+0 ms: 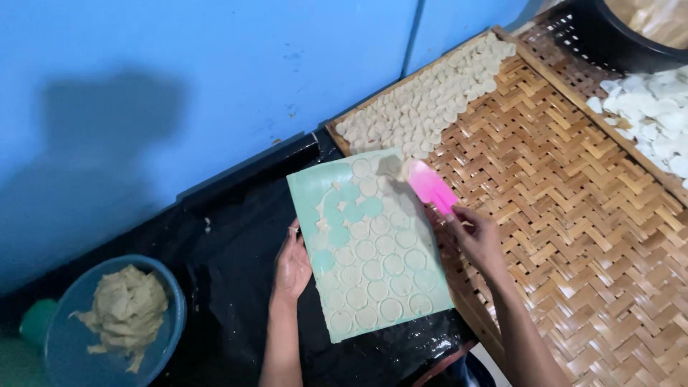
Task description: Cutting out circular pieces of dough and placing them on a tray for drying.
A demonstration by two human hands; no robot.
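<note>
While held at its left edge by the left hand point(292, 266), fingers curled around the rim, the pale green sheet point(369, 244) lies in the middle, partly on the black counter point(229, 236) and partly on the woven bamboo tray point(573, 215). Covered with thin dough cut into round circles; a few already gone near the far left. Gripped in the right hand point(476, 236): a pink scraper point(431, 185), touching the sheet's far edge. Near left: a blue bowl point(172, 315) of dough.

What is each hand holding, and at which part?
The right hand holds a pink scraper by its lower end. The left hand grips the left edge of the green board.
</note>
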